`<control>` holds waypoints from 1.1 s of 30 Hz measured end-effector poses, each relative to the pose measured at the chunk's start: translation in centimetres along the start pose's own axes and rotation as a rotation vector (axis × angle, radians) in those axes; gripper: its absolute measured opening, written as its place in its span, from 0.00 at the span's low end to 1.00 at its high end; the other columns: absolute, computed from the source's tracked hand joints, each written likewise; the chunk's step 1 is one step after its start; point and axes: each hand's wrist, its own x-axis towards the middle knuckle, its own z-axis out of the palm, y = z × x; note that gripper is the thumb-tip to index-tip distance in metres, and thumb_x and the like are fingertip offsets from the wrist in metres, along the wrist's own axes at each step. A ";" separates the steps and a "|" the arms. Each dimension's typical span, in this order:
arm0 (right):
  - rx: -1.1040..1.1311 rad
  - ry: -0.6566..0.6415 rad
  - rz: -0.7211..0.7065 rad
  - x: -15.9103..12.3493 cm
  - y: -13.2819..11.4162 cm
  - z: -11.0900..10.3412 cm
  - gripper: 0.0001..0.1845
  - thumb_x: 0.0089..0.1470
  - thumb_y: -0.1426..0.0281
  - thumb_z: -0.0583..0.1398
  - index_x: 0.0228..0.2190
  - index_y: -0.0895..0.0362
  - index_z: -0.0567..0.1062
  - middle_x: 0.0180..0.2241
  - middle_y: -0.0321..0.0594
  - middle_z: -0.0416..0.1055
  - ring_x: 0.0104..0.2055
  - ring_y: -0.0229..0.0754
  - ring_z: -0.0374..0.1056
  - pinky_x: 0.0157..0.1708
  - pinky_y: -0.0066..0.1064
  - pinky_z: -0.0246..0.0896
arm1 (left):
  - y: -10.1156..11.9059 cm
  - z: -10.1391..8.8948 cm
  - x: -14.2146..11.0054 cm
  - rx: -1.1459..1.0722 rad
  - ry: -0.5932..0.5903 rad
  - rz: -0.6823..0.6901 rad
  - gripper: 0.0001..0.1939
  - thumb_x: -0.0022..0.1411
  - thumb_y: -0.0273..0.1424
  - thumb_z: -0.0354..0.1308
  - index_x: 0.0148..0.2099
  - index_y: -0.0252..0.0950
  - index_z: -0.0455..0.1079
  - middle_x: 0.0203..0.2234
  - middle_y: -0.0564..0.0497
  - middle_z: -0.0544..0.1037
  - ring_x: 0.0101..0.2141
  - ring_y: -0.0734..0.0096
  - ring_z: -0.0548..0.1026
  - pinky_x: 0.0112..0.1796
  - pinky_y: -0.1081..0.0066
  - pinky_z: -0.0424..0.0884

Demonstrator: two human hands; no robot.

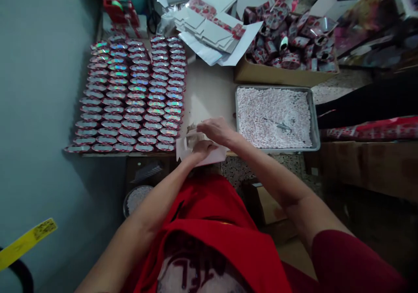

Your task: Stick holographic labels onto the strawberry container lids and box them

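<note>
My left hand (201,148) is closed round a small white cardboard box (189,144) with its flaps standing up, held at the near edge of the table. My right hand (218,129) rests on top of the same box, fingers curled over its open end. Both hands meet just left of a metal tray (315,127) filled with small white pellets. What lies inside the box is hidden by my fingers.
Several rows of closed red and silver boxes (130,97) cover the table's left part. Flat white box blanks (212,31) are piled at the back. A cardboard carton (261,73) holds folded red boxes. A bowl of white pellets (137,197) sits under the table.
</note>
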 end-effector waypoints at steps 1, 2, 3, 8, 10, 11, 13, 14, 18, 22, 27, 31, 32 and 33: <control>-0.036 -0.009 -0.010 -0.5 0.6 0.9 0.10 0.66 0.68 0.60 0.34 0.52 0.82 0.33 0.43 0.79 0.39 0.45 0.73 0.39 0.35 0.63 | -0.8 0.5 1.0 0.038 -0.006 -0.052 0.16 0.71 0.37 0.53 0.39 0.33 0.78 0.36 0.43 0.83 0.38 0.59 0.80 0.39 0.66 0.72; -0.029 0.022 -0.013 -1.3 1.1 1.5 0.10 0.67 0.65 0.60 0.37 0.51 0.82 0.37 0.44 0.79 0.43 0.47 0.73 0.42 0.36 0.65 | -1.4 0.9 2.0 0.068 -0.019 -0.094 0.17 0.71 0.37 0.52 0.40 0.32 0.79 0.38 0.41 0.83 0.39 0.58 0.80 0.40 0.65 0.72; -0.001 0.089 0.004 -2.4 1.7 1.9 0.10 0.68 0.63 0.59 0.41 0.50 0.82 0.40 0.45 0.79 0.47 0.49 0.73 0.46 0.39 0.66 | -1.7 1.1 3.0 0.085 -0.033 -0.118 0.17 0.71 0.37 0.52 0.42 0.32 0.79 0.40 0.40 0.83 0.40 0.57 0.80 0.41 0.65 0.72; 0.189 0.616 0.373 -8.7 5.4 6.0 0.41 0.62 0.51 0.62 0.68 0.57 0.60 0.65 0.58 0.61 0.69 0.60 0.55 0.64 0.55 0.58 | -0.8 1.7 6.7 0.108 -0.094 -0.138 0.16 0.69 0.41 0.56 0.42 0.34 0.79 0.40 0.40 0.83 0.40 0.54 0.80 0.41 0.65 0.72; 0.258 0.650 0.457 -9.6 6.4 9.2 0.40 0.65 0.54 0.57 0.69 0.61 0.54 0.66 0.61 0.59 0.69 0.58 0.55 0.65 0.55 0.57 | -0.2 1.6 5.7 0.118 -0.069 -0.107 0.14 0.70 0.40 0.56 0.44 0.36 0.78 0.39 0.42 0.83 0.41 0.55 0.79 0.42 0.65 0.72; 0.284 0.644 0.471 -9.6 6.7 10.7 0.35 0.67 0.58 0.53 0.68 0.60 0.56 0.64 0.60 0.61 0.67 0.57 0.58 0.65 0.55 0.58 | -0.1 1.6 4.4 0.133 0.002 -0.072 0.12 0.69 0.39 0.57 0.45 0.38 0.77 0.40 0.43 0.82 0.43 0.55 0.79 0.44 0.63 0.72; 0.306 0.637 0.468 -9.2 6.8 13.3 0.29 0.67 0.67 0.48 0.66 0.58 0.61 0.59 0.58 0.66 0.63 0.55 0.63 0.63 0.53 0.62 | -0.4 1.6 0.1 0.192 0.292 0.021 0.11 0.67 0.38 0.61 0.50 0.40 0.75 0.44 0.43 0.80 0.48 0.54 0.77 0.50 0.59 0.71; 0.303 0.635 0.457 -9.0 6.7 14.1 0.28 0.66 0.70 0.47 0.65 0.57 0.64 0.56 0.58 0.68 0.60 0.55 0.65 0.61 0.52 0.64 | -0.7 1.8 -2.5 0.227 0.508 0.031 0.12 0.67 0.38 0.62 0.51 0.41 0.73 0.47 0.42 0.79 0.51 0.53 0.75 0.53 0.56 0.70; 0.236 0.562 0.369 -9.0 6.6 14.7 0.30 0.62 0.75 0.48 0.64 0.56 0.68 0.49 0.56 0.70 0.51 0.56 0.69 0.51 0.48 0.70 | -2.8 3.8 -9.7 0.159 1.157 -0.252 0.25 0.63 0.41 0.67 0.57 0.41 0.63 0.49 0.41 0.74 0.49 0.56 0.75 0.51 0.53 0.73; 0.113 0.379 0.178 -9.7 7.4 13.7 0.28 0.65 0.75 0.48 0.60 0.54 0.74 0.42 0.52 0.72 0.46 0.53 0.70 0.50 0.43 0.68 | -3.9 6.2 -6.7 -0.225 1.082 -0.370 0.26 0.70 0.37 0.56 0.65 0.39 0.55 0.51 0.40 0.74 0.47 0.63 0.78 0.47 0.61 0.77; 0.114 0.169 -0.141 -9.3 9.8 11.6 0.22 0.67 0.65 0.55 0.59 0.58 0.74 0.46 0.53 0.71 0.49 0.54 0.69 0.55 0.45 0.67 | -3.6 6.0 -2.1 -0.114 1.146 -0.271 0.18 0.73 0.30 0.45 0.60 0.39 0.67 0.52 0.41 0.76 0.53 0.61 0.75 0.57 0.55 0.71; 0.170 0.383 0.106 -7.9 12.9 9.7 0.20 0.65 0.60 0.58 0.53 0.57 0.72 0.48 0.53 0.69 0.49 0.55 0.69 0.52 0.47 0.70 | -3.4 4.9 -2.7 0.186 0.835 -0.029 0.21 0.70 0.27 0.47 0.56 0.42 0.77 0.54 0.41 0.77 0.59 0.56 0.72 0.62 0.52 0.65; 0.157 0.439 0.138 -7.3 13.6 9.3 0.23 0.63 0.59 0.60 0.54 0.59 0.71 0.50 0.56 0.69 0.52 0.57 0.68 0.53 0.50 0.69 | -3.5 4.7 -2.8 0.238 0.750 0.012 0.20 0.68 0.29 0.51 0.56 0.43 0.78 0.56 0.42 0.77 0.61 0.53 0.70 0.64 0.50 0.63; 0.149 0.455 0.120 -6.6 14.2 9.0 0.27 0.61 0.58 0.63 0.55 0.60 0.70 0.52 0.59 0.69 0.55 0.59 0.67 0.56 0.52 0.67 | -3.5 4.5 -2.9 0.277 0.682 0.037 0.20 0.66 0.31 0.55 0.57 0.44 0.78 0.58 0.42 0.76 0.62 0.51 0.69 0.65 0.48 0.61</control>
